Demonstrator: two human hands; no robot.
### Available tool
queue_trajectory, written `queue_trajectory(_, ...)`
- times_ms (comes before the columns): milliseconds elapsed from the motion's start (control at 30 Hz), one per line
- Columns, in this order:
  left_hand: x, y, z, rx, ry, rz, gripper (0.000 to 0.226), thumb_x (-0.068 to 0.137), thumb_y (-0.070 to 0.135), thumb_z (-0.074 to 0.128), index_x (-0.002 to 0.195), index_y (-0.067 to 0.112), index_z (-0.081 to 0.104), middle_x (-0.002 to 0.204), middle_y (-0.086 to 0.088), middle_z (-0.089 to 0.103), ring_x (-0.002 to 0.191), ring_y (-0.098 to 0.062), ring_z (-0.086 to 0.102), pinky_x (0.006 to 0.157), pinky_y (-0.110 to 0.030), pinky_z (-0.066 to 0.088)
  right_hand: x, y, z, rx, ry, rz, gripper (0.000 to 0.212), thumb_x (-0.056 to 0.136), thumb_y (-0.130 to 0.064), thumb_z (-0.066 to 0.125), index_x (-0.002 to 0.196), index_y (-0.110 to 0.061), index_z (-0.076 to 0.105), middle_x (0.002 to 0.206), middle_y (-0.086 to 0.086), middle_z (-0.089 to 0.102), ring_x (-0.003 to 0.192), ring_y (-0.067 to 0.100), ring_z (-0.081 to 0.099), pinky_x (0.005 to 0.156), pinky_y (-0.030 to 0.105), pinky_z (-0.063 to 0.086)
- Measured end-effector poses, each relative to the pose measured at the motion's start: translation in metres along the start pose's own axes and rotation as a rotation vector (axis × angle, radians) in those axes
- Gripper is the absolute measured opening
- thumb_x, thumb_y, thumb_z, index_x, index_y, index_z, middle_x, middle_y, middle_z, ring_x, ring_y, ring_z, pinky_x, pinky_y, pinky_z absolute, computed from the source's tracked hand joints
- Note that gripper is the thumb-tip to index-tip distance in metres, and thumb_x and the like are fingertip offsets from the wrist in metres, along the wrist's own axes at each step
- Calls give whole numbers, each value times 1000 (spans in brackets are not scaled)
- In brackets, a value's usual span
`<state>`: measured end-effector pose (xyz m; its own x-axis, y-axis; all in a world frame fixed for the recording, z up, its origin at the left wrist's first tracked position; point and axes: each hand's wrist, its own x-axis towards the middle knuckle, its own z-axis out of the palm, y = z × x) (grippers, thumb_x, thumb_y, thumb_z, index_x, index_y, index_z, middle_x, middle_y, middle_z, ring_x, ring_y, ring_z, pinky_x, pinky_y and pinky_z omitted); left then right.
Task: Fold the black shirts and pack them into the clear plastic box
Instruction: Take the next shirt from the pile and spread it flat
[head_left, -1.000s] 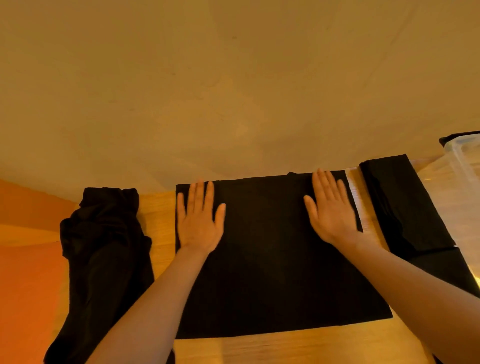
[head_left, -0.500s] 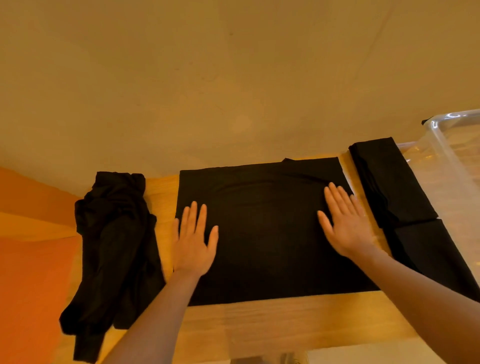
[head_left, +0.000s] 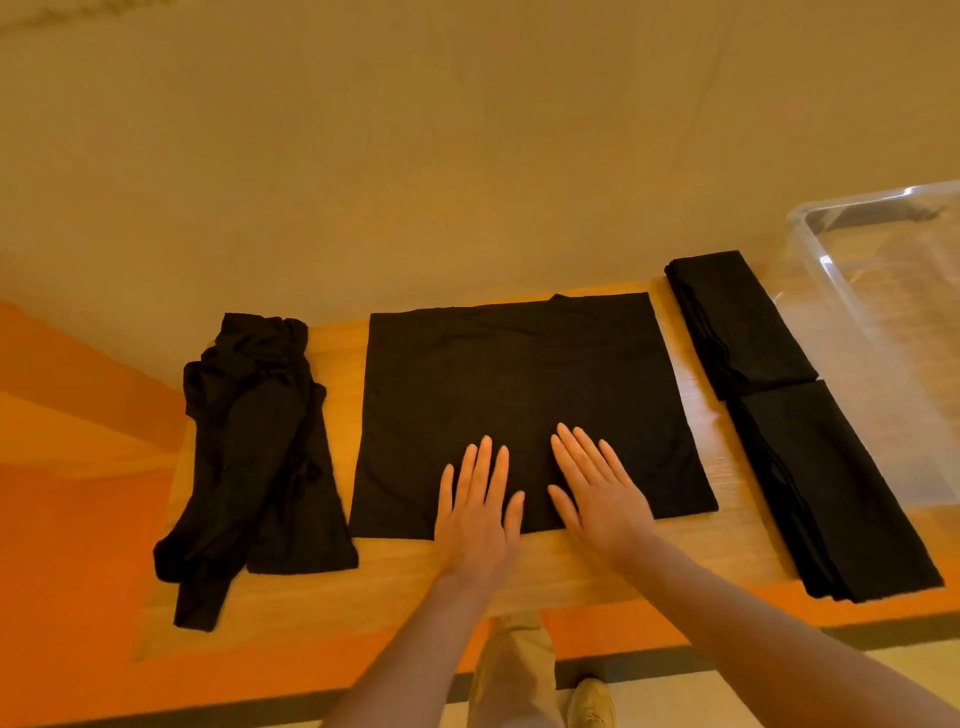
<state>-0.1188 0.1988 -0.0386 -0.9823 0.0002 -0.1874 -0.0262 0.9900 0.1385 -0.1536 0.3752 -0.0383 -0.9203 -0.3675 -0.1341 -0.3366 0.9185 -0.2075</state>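
A black shirt (head_left: 519, 384), folded into a flat rectangle, lies in the middle of the wooden table (head_left: 587, 577). My left hand (head_left: 478, 512) and my right hand (head_left: 597, 493) lie flat side by side on its near edge, fingers straight and spread. A crumpled pile of black shirts (head_left: 254, 447) sits to the left. Two folded black shirts lie in a row on the right, one farther (head_left: 732, 322) and one nearer (head_left: 826, 488). The clear plastic box (head_left: 883, 291) stands at the far right, partly cut off by the frame.
The table stands against a tan wall (head_left: 467, 156). An orange floor (head_left: 67, 467) shows to the left and below the table's near edge. My trouser leg and shoe (head_left: 587, 701) show under the near edge.
Both hands have slid down the shirt from its far corners to the near edge and come together at the middle. The view has pulled back and shows more of the box.
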Motion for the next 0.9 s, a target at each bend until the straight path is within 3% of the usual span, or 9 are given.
queue_trajectory(200, -55, -57, 12, 9, 60, -119, 64, 98, 58, 16, 151, 22, 21, 159, -2, 16, 148, -20, 9, 117, -42, 8, -53, 47, 1, 19, 34, 106, 64, 98, -55, 14, 152, -21, 16, 160, -4, 12, 148, 12, 3, 120, 36, 2)
queue_trajectory(333, -80, -96, 12, 35, 59, -202, 73, 93, 65, 4, 152, 22, 8, 160, -1, 2, 148, -18, -4, 119, -38, -2, -81, 80, -4, 6, -47, 169, 70, 93, -62, -1, 152, -23, -5, 160, -6, -10, 145, 7, -19, 120, 34, -8)
queue_trajectory(467, -98, -102, 8, -9, 38, -191, 72, 92, 62, -4, 151, 22, 1, 161, -1, 0, 148, -15, -8, 121, -40, 1, -102, 86, -8, -17, -86, 149, 75, 90, -65, -7, 151, -22, -11, 159, -4, -18, 142, 6, -27, 118, 32, -13)
queue_trajectory(567, -115, -97, 7, -38, 37, -159, 74, 91, 63, -3, 152, 23, 7, 161, 1, 5, 148, -14, -5, 119, -38, 3, -115, 87, -12, 0, -133, 110, 82, 83, -72, -7, 148, -23, -17, 155, -5, -26, 139, 6, -32, 115, 30, -19)
queue_trajectory(667, -133, -101, 7, -18, 45, -126, 76, 90, 68, 19, 150, 24, 30, 158, -1, 25, 147, -19, 16, 115, -44, 17, -128, 93, -14, -30, -195, 35, 92, 83, -79, 17, 145, -24, -22, 150, -8, -33, 139, 9, -33, 115, 30, -17)
queue_trajectory(767, -146, -114, 9, 64, 64, -23, 66, 84, 57, 58, 138, 21, 49, 142, -6, 48, 130, -25, 43, 102, -47, 37, -138, 104, -9, -113, -195, -12, 88, 95, -46, 50, 147, -23, -17, 154, -2, -26, 144, 17, -23, 119, 34, -6)
queue_trajectory(833, -149, -123, 9, 109, 114, 30, 67, 70, 28, 84, 130, 16, 57, 131, -9, 57, 116, -27, 55, 93, -49, 45, -143, 109, -8, -162, -80, -37, 83, 90, -16, 61, 149, -20, 2, 159, 4, -1, 147, 22, -1, 118, 39, 11)
queue_trajectory(900, -147, -129, 7, 141, 202, 44, 62, 63, 11, 89, 120, 12, 65, 120, -10, 64, 104, -26, 62, 90, -48, 47, -145, 112, -5, -208, 6, -57, 89, 69, 3, 75, 143, -15, 28, 151, 11, 33, 140, 26, 30, 109, 43, 33)
